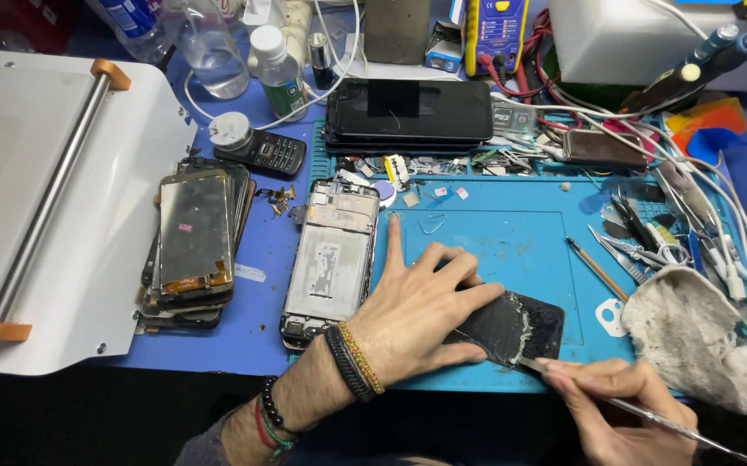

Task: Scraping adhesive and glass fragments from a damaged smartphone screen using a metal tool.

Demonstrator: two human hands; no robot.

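My left hand (421,306) lies flat, fingers spread, pressing down on a black phone panel (524,328) on the blue work mat (511,233). A strip of pale residue runs across the panel. My right hand (624,401) grips a thin metal scraping tool (649,414) whose tip touches the panel's near edge. An opened phone frame (332,259) with bare internals lies just left of my left hand. Beaded and braided bracelets circle my left wrist.
A stack of removed phone screens (194,242) sits at left beside a white machine (37,207) with a steel bar. Black phones (408,112), a small keypad phone (266,151), bottles, a multimeter, cables, tweezers and scissors (649,246) and a dirty white rag (701,336) surround the mat.
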